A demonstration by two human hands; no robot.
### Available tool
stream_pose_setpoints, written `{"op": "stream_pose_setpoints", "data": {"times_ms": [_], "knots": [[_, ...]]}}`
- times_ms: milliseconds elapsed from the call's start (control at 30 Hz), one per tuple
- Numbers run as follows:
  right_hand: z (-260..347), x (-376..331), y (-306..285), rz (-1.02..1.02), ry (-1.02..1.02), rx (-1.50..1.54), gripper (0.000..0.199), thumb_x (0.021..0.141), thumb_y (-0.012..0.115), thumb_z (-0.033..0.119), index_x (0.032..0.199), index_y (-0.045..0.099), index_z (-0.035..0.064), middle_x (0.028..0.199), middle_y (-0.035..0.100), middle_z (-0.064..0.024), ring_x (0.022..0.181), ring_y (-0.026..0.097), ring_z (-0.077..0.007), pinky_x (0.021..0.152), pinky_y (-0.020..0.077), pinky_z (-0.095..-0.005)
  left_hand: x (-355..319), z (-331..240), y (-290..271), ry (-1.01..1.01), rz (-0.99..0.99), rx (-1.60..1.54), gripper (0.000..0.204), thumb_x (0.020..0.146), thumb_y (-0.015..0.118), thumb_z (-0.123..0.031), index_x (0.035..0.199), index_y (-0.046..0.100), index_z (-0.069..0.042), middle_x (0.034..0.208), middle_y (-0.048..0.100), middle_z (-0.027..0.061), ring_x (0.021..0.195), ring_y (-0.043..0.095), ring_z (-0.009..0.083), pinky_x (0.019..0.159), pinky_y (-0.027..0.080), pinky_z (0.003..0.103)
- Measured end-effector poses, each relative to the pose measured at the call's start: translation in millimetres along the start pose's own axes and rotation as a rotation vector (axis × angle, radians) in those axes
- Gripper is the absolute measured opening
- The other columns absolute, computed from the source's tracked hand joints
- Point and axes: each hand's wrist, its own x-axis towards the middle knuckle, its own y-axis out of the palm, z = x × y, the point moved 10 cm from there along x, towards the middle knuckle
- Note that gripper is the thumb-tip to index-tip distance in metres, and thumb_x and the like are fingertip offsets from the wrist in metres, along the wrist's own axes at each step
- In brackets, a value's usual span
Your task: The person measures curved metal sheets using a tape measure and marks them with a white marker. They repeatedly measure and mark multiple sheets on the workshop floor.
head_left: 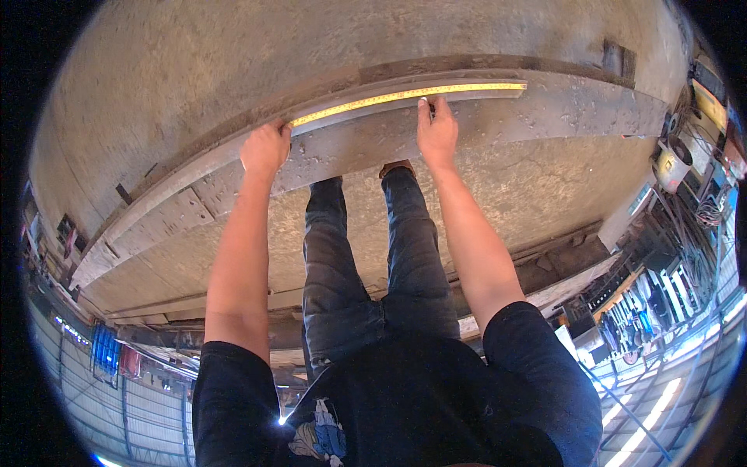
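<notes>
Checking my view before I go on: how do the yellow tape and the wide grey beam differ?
The yellow tape is bright; the wide grey beam is dull and spotted. The tape is narrow; the beam far broader. The beam runs beyond both visible ends of the tape. Both are long and run crosswise.

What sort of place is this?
Probably a workshop, perhaps for metalwork: a yellow measuring tape is stretched out in front, what look like tools are crowded together at the right, and ribbed wall panels show at the lower left.
</notes>
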Motion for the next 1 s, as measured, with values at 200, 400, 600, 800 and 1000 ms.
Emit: {"op": "stream_pose_setpoints", "data": {"times_ms": [200, 400, 600, 800, 1000], "knots": [[-2.7, 8.3, 4.0, 0.018, 0.106, 0.070, 0.031, 0.094, 0.064, 0.026, 0.101, 0.068, -0.0036, 0.097, 0.069, -0.0231, 0.090, 0.067, -0.0405, 0.079, 0.0503, -0.0479, 7.0, 6.5, 0.8, -0.008, 0.020, -0.003, 0.042, 0.096, 0.052, -0.050, 0.121, 0.069, -0.021, 0.110, 0.071, 0.0198, 0.104, 0.067, 0.0406, 0.088, 0.054, 0.051], [-14.7, 6.4, -3.8, -0.007, 0.098, -0.022, 0.029, 0.093, 0.064, 0.027, 0.104, 0.069, -0.0001, 0.095, 0.070, -0.0231, 0.091, 0.067, -0.0423, 0.078, 0.0506, -0.0476, 9.0, 4.1, 2.8, -0.016, 0.075, -0.043, 0.039, 0.096, 0.052, -0.046, 0.125, 0.068, -0.024, 0.116, 0.071, 0.0147, 0.109, 0.066, 0.0362, 0.091, 0.053, 0.049], [-44.9, -17.9, 6.4, 0.054, 0.285, 0.113, 0.031, 0.095, 0.063, 0.029, 0.111, 0.066, 0.0023, 0.095, 0.070, -0.0229, 0.092, 0.066, -0.0448, 0.081, 0.0507, -0.0475, 15.2, 16.4, 9.6, -0.009, 0.133, -0.036, 0.039, 0.095, 0.052, -0.045, 0.125, 0.068, -0.025, 0.120, 0.069, 0.0157, 0.112, 0.065, 0.0365, 0.093, 0.052, 0.049], [-95.0, -5.2, -5.5, -0.189, 0.462, 0.470, 0.036, 0.092, 0.070, 0.032, 0.093, 0.064, -0.0035, 0.075, 0.065, -0.0098, 0.072, 0.061, -0.0231, 0.064, 0.0461, -0.0373, 17.9, 30.2, -3.0, 0.000, 0.074, -0.027, 0.040, 0.095, 0.054, -0.044, 0.124, 0.069, -0.021, 0.119, 0.069, 0.0163, 0.112, 0.065, 0.0367, 0.093, 0.052, 0.049], [-137.0, 24.5, 21.4, 0.169, 0.735, 0.578, 0.044, 0.097, 0.060, 0.045, 0.125, 0.064, 0.0105, 0.119, 0.066, -0.0102, 0.092, 0.061, -0.0267, 0.085, 0.0480, -0.0427, -5.5, 60.4, 37.3, 0.090, 0.198, -0.254, 0.037, 0.094, 0.056, -0.035, 0.116, 0.071, -0.009, 0.110, 0.071, 0.0166, 0.105, 0.067, 0.0354, 0.089, 0.052, 0.048]]}}
